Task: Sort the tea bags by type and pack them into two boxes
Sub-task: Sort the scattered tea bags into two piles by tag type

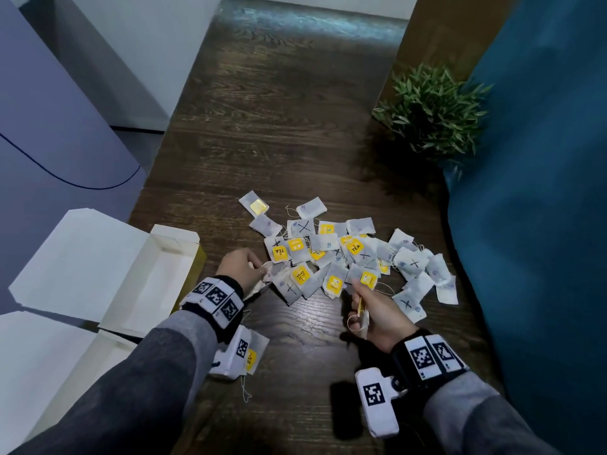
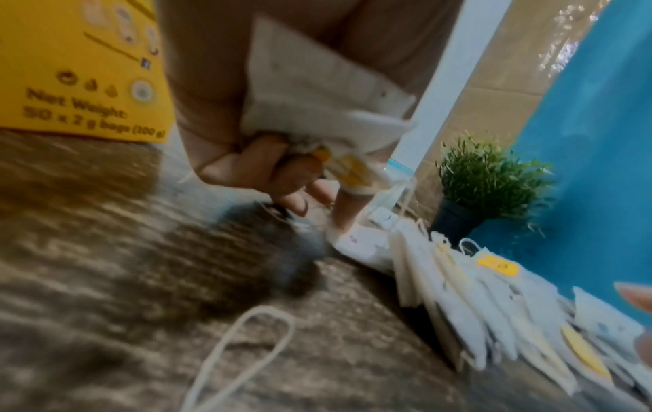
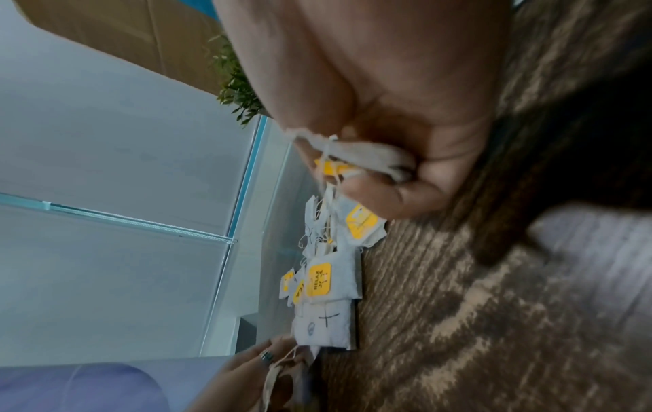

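A heap of white tea bags (image 1: 348,254) lies on the dark wooden table (image 1: 289,119); some carry yellow tags, others a black X. My left hand (image 1: 241,267) is at the heap's left edge and grips a bunch of tea bags (image 2: 317,92) in its curled fingers, one finger touching a bag on the table. My right hand (image 1: 374,310) is at the heap's near edge, gripping tea bags with a yellow tag (image 3: 352,161) in its palm. An open white box (image 1: 154,284) stands left of my left hand, a second open box (image 1: 59,372) nearer me.
A potted green plant (image 1: 433,110) stands at the table's right side, against a blue surface (image 1: 542,192). One tea bag with a yellow tag (image 1: 254,354) lies under my left wrist. The yellow box side (image 2: 77,69) is close behind my left hand.
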`<state>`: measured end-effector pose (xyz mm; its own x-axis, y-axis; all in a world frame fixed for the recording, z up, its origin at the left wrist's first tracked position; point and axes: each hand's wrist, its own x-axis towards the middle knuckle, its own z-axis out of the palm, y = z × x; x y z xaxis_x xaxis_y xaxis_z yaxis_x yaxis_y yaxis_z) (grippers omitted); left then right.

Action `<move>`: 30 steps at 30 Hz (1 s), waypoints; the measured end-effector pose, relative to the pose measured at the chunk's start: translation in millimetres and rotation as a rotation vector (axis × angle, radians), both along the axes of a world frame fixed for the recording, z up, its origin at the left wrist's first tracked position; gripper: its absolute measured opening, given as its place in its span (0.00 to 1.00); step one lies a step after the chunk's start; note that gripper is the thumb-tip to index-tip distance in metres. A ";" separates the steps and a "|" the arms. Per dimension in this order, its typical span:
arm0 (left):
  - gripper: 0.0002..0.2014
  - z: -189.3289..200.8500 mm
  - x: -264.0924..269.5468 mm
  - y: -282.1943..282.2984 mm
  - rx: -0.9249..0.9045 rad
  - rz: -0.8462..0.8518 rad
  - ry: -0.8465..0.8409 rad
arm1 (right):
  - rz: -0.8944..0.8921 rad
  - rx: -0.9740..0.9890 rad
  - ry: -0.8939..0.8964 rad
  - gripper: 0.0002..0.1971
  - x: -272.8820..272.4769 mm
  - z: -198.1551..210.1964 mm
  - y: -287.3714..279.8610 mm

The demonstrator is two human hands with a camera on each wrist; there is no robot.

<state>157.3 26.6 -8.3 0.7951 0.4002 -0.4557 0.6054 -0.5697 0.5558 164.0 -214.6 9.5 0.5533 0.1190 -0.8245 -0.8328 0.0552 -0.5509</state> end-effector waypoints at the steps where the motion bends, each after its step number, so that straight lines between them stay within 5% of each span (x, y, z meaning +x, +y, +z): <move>1: 0.08 3.6 -3.2 1.9 -0.026 0.027 -0.008 | -0.025 -0.007 0.016 0.18 0.2 0.8 -2.1; 6: 0.02 30.8 -21.9 12.1 -0.091 0.207 -0.170 | -0.048 0.008 -0.008 0.21 2.2 3.3 -15.2; 10: 0.10 54.6 -33.0 3.2 -0.455 0.384 -0.315 | -0.109 0.177 0.005 0.16 4.8 1.8 -30.3; 13: 0.12 63.4 -37.1 0.5 -0.875 0.542 -0.202 | -0.113 0.290 -0.005 0.03 3.9 9.8 -41.0; 18: 0.16 69.3 -49.6 2.5 -1.209 0.494 -0.034 | -0.089 0.233 -0.101 0.15 -6.7 14.4 -66.3; 21: 0.16 71.2 -62.4 -1.8 -1.145 0.416 0.053 | 0.116 0.003 -0.242 0.14 -14.4 13.1 -90.9; 26: 0.22 34.5 -81.4 4.6 -0.506 0.085 0.184 | 0.484 -0.420 -0.375 0.09 -25.5 1.2 -136.3; 30: 0.17 22.5 -94.4 9.5 -0.293 -0.074 0.246 | 0.682 -0.714 -0.418 0.06 -26.1 -1.3 -142.5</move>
<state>62.9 36.1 14.2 0.6698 0.1708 -0.7226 0.7039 -0.4556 0.5449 137.9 -357.0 8.2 0.8067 0.0752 -0.5862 -0.3036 -0.7982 -0.5202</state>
